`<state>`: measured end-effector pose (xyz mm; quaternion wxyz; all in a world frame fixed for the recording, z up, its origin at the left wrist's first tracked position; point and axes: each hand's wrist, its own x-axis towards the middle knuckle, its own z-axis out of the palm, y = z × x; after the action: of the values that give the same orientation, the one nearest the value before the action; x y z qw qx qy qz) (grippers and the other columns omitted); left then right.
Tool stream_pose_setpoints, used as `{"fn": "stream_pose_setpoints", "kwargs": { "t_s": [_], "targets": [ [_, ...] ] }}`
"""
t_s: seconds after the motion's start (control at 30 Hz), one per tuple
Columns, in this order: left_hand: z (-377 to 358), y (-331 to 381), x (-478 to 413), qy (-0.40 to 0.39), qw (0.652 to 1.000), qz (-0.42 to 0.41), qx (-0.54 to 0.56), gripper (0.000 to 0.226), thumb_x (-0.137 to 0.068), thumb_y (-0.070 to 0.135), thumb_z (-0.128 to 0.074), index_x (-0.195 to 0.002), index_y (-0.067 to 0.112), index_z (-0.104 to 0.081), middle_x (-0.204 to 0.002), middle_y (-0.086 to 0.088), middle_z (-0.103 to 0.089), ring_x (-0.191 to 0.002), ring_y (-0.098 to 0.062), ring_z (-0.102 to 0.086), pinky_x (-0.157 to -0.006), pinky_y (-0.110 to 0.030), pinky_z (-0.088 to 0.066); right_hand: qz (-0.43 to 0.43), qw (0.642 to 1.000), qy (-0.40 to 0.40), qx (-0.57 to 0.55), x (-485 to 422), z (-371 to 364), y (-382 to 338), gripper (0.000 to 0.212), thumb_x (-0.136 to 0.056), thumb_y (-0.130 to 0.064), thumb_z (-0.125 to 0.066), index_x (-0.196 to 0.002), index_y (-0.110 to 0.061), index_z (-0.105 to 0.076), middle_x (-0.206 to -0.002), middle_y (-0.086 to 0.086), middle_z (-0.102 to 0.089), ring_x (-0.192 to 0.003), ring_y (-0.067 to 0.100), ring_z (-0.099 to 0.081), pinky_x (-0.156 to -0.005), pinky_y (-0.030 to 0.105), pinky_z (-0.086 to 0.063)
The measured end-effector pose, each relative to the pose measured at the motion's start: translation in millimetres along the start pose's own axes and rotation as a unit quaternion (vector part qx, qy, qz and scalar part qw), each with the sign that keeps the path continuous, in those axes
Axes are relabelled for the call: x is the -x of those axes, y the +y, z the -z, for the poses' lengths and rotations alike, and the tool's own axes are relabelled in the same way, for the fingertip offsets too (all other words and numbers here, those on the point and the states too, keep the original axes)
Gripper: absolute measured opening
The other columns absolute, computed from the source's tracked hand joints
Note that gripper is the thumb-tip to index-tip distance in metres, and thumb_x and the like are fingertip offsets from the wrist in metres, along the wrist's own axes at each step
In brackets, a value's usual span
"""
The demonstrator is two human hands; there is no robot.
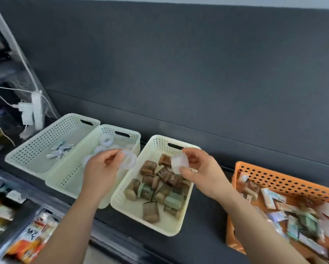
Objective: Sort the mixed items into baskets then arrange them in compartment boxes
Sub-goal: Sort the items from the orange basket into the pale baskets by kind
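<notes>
So, you've got one clear piece in each hand right now. Your left hand (pixel 100 166) pinches a see-through ring (pixel 129 161) at its fingertips, hole facing roughly up at you. Your right hand (pixel 201 168) is curled round a cloudy roll (pixel 179 162).

The bit that matters: the matching white rings (pixel 106 139) sit in the middle cream basket (pixel 68 176), which is left of and just beyond both grips. Your ring hangs about over the seam between that basket and the right cream basket (pixel 167 225), so I'd say the left hand is the nearer one and only needs a small shift left. The right hand's roll is over the brown and green rolls (pixel 150 212), which looks like the wrong home, and I reckon your left hand sits in its way across.

Also around: the far-left basket (pixel 36 145) with small packets, and the orange basket (pixel 274 180) of mixed stuff beside your right arm. Blur hides the finer detail.
</notes>
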<state>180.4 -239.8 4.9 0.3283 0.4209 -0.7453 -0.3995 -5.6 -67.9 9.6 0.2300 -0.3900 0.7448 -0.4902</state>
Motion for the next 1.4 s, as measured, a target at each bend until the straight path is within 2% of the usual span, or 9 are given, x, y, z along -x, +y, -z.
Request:
{"fn": "stream_pose_setpoints", "kwargs": {
  "t_s": [0.13,0.23,0.4,0.5,0.7,1.0,1.13,1.27,1.4],
  "targets": [
    [51,-46,-44,-0.010,0.997,-0.009,-0.078,0.018,-0.088,0.021,-0.067,-0.104,0.015,-0.073,-0.093,0.006,-0.072,-0.084,-0.004,-0.064,-0.075,-0.016,-0.045,-0.002,1.000,-0.002,0.008,-24,-53,-21,0.034,-0.078,-0.016,-0.073,-0.101,-0.035,-0.056,-0.106,-0.010,-0.063,-0.095,-0.001,-0.061,-0.082,0.010,-0.049],
    [79,-74,-69,-0.096,0.985,-0.019,-0.143,0.011,-0.084,0.016,-0.071,-0.094,0.017,-0.076,-0.088,0.009,-0.071,-0.078,0.006,-0.059,-0.069,-0.008,-0.040,-0.008,1.000,0.006,0.027,-40,-89,-34,0.035,-0.077,-0.020,-0.074,-0.103,-0.035,-0.055,-0.106,-0.011,-0.062,-0.096,-0.001,-0.061,-0.083,0.012,-0.050],
    [105,-102,-92,-0.245,0.942,-0.017,-0.229,0.005,-0.081,0.023,-0.075,-0.085,0.026,-0.075,-0.083,0.017,-0.071,-0.077,0.003,-0.063,-0.077,-0.021,-0.051,-0.012,0.999,0.004,0.052,-60,-141,-48,0.042,-0.077,-0.022,-0.074,-0.116,-0.023,-0.058,-0.110,-0.011,-0.059,-0.097,-0.002,-0.059,-0.079,0.006,-0.047],
    [109,-113,-93,-0.310,0.917,-0.018,-0.249,0.009,-0.080,0.027,-0.075,-0.089,0.027,-0.073,-0.088,0.016,-0.070,-0.079,0.005,-0.063,-0.076,-0.016,-0.048,-0.028,0.997,-0.015,0.070,-68,-166,-51,0.048,-0.077,-0.023,-0.075,-0.122,-0.020,-0.056,-0.112,-0.010,-0.057,-0.100,0.003,-0.059,-0.087,0.016,-0.051],
    [111,-120,-98,-0.308,0.906,-0.065,-0.284,0.011,-0.088,0.020,-0.066,-0.098,0.019,-0.071,-0.098,0.008,-0.068,-0.087,-0.008,-0.065,-0.084,-0.025,-0.052,-0.028,0.984,-0.049,0.171,-78,-196,-59,0.055,-0.080,-0.028,-0.072,-0.131,-0.024,-0.050,-0.124,-0.009,-0.050,-0.109,0.008,-0.054,-0.093,0.022,-0.047],
    [114,-112,-96,-0.182,0.923,-0.173,-0.292,0.022,-0.093,0.033,-0.056,-0.104,0.020,-0.068,-0.100,0.006,-0.066,-0.093,-0.012,-0.056,-0.077,-0.027,-0.047,0.016,0.937,-0.124,0.326,-89,-215,-63,0.055,-0.088,-0.032,-0.060,-0.139,-0.021,-0.042,-0.143,-0.004,-0.044,-0.127,0.017,-0.045,-0.102,0.031,-0.042],
    [99,-92,-91,-0.157,0.913,-0.230,-0.298,0.021,-0.091,0.030,-0.058,-0.103,0.017,-0.069,-0.101,0.003,-0.068,-0.093,-0.018,-0.058,-0.070,-0.027,-0.042,0.025,0.945,-0.061,0.321,-63,-190,-64,0.052,-0.092,-0.035,-0.056,-0.140,-0.020,-0.044,-0.146,-0.007,-0.043,-0.131,0.013,-0.042,-0.102,0.027,-0.039],
    [63,-57,-74,-0.178,0.899,-0.296,-0.269,0.018,-0.089,0.027,-0.061,-0.099,0.015,-0.071,-0.095,0.002,-0.068,-0.091,-0.022,-0.061,-0.073,-0.034,-0.050,0.010,0.948,0.021,0.317,-19,-140,-58,0.045,-0.092,-0.033,-0.056,-0.136,-0.023,-0.049,-0.142,-0.011,-0.048,-0.126,0.010,-0.048,-0.100,0.027,-0.045],
    [11,-9,-42,-0.212,0.874,-0.367,-0.238,0.020,-0.088,0.030,-0.062,-0.101,0.018,-0.072,-0.098,0.005,-0.069,-0.093,-0.019,-0.062,-0.077,-0.030,-0.048,-0.038,0.938,0.100,0.330,26,-74,-38,0.041,-0.091,-0.032,-0.059,-0.131,-0.024,-0.056,-0.134,-0.010,-0.056,-0.119,0.011,-0.054,-0.098,0.030,-0.047]
  ]
}}
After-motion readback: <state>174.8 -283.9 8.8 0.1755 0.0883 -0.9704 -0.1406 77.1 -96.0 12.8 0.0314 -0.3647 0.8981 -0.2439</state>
